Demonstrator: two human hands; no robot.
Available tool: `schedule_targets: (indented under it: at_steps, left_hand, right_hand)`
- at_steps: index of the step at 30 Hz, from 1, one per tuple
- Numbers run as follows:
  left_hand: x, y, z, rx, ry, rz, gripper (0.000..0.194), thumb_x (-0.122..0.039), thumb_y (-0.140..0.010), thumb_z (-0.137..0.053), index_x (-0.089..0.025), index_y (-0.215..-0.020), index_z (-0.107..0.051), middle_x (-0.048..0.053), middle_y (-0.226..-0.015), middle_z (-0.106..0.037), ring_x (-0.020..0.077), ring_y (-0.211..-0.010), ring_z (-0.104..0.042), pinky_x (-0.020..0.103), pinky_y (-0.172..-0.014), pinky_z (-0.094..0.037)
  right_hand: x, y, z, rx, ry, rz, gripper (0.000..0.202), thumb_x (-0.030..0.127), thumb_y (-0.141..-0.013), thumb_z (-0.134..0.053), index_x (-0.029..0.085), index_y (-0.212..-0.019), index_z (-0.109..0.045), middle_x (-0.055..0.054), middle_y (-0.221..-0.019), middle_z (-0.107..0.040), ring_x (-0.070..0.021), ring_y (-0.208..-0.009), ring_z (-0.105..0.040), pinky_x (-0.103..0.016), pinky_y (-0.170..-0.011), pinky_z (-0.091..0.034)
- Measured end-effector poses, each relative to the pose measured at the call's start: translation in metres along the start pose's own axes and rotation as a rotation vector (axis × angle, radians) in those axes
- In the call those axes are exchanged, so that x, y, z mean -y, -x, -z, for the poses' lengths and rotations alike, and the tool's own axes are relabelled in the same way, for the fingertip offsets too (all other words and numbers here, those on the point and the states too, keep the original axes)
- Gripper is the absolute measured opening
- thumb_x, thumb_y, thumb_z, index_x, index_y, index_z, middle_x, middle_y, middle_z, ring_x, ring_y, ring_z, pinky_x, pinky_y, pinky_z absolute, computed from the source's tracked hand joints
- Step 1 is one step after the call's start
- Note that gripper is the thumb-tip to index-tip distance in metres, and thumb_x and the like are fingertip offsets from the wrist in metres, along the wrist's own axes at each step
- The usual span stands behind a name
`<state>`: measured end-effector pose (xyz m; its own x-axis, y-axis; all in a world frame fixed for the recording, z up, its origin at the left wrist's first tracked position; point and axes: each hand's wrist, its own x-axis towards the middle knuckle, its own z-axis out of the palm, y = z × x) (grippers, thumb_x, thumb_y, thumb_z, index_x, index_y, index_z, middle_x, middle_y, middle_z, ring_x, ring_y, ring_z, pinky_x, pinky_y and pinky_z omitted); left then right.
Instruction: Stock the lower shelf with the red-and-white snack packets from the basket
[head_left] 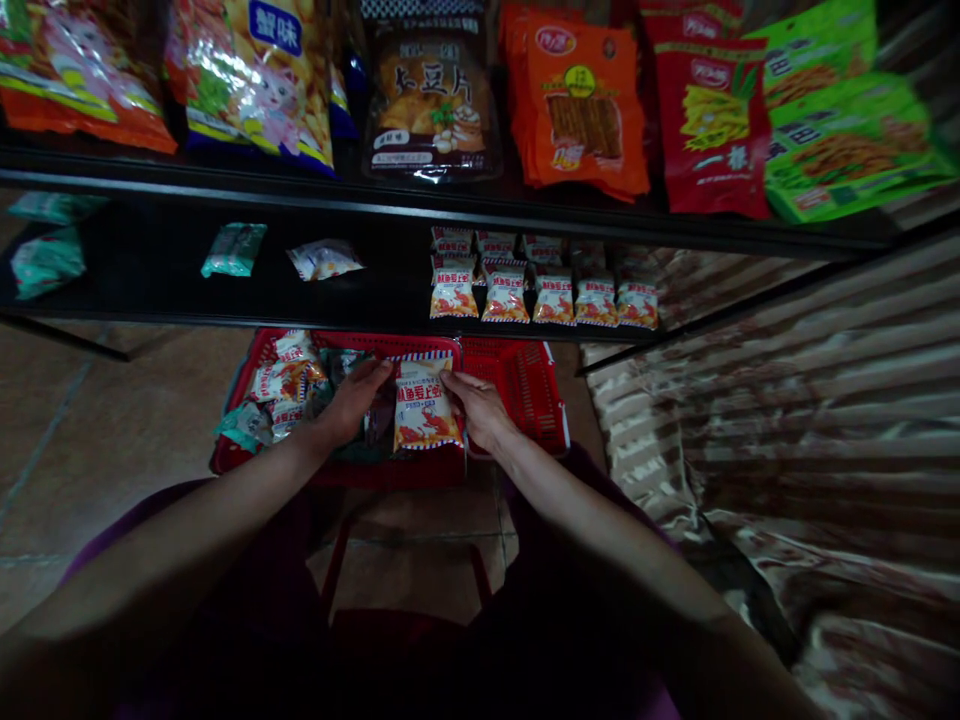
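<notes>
A: Hands?
B: Left hand and right hand, fingers clamped on one packet.
A: Where?
B: Over the red basket, below the shelf of matching packets.

Head view; looks forward-down; near shelf

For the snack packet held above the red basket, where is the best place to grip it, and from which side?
Probably by its two upper corners, coming in from either side. The packet is flat, faces the camera and stands upright over the basket, so its side edges are free. The left hand and right hand already pinch it there, fingers at the top seam.
</notes>
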<state>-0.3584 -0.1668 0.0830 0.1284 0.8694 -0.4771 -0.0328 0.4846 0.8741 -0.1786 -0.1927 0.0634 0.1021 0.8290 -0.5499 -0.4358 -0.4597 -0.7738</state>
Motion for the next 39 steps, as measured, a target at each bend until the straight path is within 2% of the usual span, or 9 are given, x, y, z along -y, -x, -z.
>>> schedule_targets:
  at_steps: [4,7,10,14,20,24,28,33,39]
  left_hand:
    - [0.013,0.01,-0.003,0.037,0.206,0.32,0.019,-0.032,-0.079,-0.055,-0.016,-0.088,-0.061,0.007,-0.088,-0.068,0.019,-0.079,-0.064,0.035,-0.076,-0.051]
    - [0.022,0.02,-0.007,0.211,0.307,0.496,0.015,-0.024,-0.079,-0.055,-0.014,-0.088,-0.062,0.011,-0.093,-0.069,0.021,-0.086,-0.066,0.038,-0.085,-0.05]
    - [0.026,0.03,-0.013,0.348,0.41,0.556,0.017,-0.027,-0.08,-0.057,-0.014,-0.091,-0.063,0.013,-0.101,-0.069,0.0225,-0.094,-0.066,0.04,-0.09,-0.048]
    - [0.029,0.034,-0.024,0.333,0.46,0.499,0.017,-0.026,-0.076,-0.066,-0.016,-0.09,-0.064,0.009,-0.1,-0.069,0.0198,-0.094,-0.065,0.038,-0.091,-0.048]
    - [0.032,0.027,-0.031,0.143,0.409,0.381,0.013,-0.013,-0.076,-0.065,-0.015,-0.089,-0.062,0.004,-0.083,-0.069,0.0132,-0.077,-0.065,0.034,-0.086,-0.051]
    - [0.028,0.029,-0.026,0.181,0.41,0.35,0.019,-0.013,-0.074,-0.068,-0.017,-0.092,-0.063,0.003,-0.089,-0.069,0.0146,-0.083,-0.065,0.035,-0.087,-0.05]
    - [0.026,0.033,-0.021,0.215,0.375,0.343,0.018,-0.016,-0.072,-0.07,-0.017,-0.088,-0.062,0.002,-0.087,-0.068,0.0128,-0.078,-0.064,0.034,-0.086,-0.051]
    - [0.038,0.036,-0.015,0.184,0.341,0.341,0.02,-0.016,-0.07,-0.072,-0.017,-0.087,-0.062,0.002,-0.085,-0.068,0.0132,-0.078,-0.065,0.033,-0.084,-0.053]
    - [0.044,0.037,-0.011,0.185,0.307,0.326,0.029,-0.018,-0.069,-0.074,-0.017,-0.095,-0.062,0.003,-0.089,-0.069,0.0144,-0.08,-0.065,0.033,-0.083,-0.053]
  right_hand:
    - [0.005,-0.008,0.008,-0.119,-0.112,0.065,0.031,0.036,-0.05,-0.082,0.018,-0.06,-0.059,0.007,-0.05,-0.052,-0.0053,-0.045,-0.042,-0.018,-0.039,-0.029]
    - [0.006,-0.012,0.01,-0.194,-0.152,0.097,0.029,0.032,-0.053,-0.081,0.019,-0.06,-0.056,0.007,-0.052,-0.052,-0.0059,-0.048,-0.044,-0.018,-0.042,-0.034]
    - [0.005,-0.013,0.007,-0.246,-0.197,0.123,0.029,0.028,-0.054,-0.079,0.02,-0.059,-0.052,0.008,-0.054,-0.052,-0.0063,-0.052,-0.047,-0.02,-0.051,-0.042]
    - [0.002,-0.011,0.0,-0.267,-0.206,0.133,0.029,0.027,-0.056,-0.076,0.021,-0.058,-0.048,0.008,-0.054,-0.05,-0.0068,-0.052,-0.047,-0.022,-0.055,-0.045]
    - [0.002,-0.008,-0.003,-0.195,-0.185,0.117,0.028,0.024,-0.054,-0.075,0.021,-0.059,-0.048,0.007,-0.06,-0.056,-0.0079,-0.058,-0.053,-0.022,-0.058,-0.047]
    - [0.016,-0.009,0.002,-0.185,-0.143,0.079,0.026,0.02,-0.052,-0.073,0.02,-0.059,-0.048,0.008,-0.056,-0.057,-0.0069,-0.056,-0.053,-0.023,-0.065,-0.048]
    - [0.027,-0.008,0.009,-0.142,-0.095,0.072,0.022,0.02,-0.052,-0.071,0.02,-0.06,-0.05,0.008,-0.057,-0.059,-0.0076,-0.055,-0.054,-0.024,-0.063,-0.048]
    - [0.028,-0.005,0.012,-0.007,-0.03,0.012,0.024,0.028,-0.055,-0.075,0.02,-0.068,-0.056,0.005,-0.065,-0.064,-0.0097,-0.061,-0.059,-0.025,-0.064,-0.048]
    - [0.027,-0.012,0.016,-0.056,0.076,0.133,0.029,0.039,-0.055,-0.079,0.02,-0.067,-0.061,0.005,-0.067,-0.063,-0.0085,-0.061,-0.057,-0.023,-0.06,-0.046]
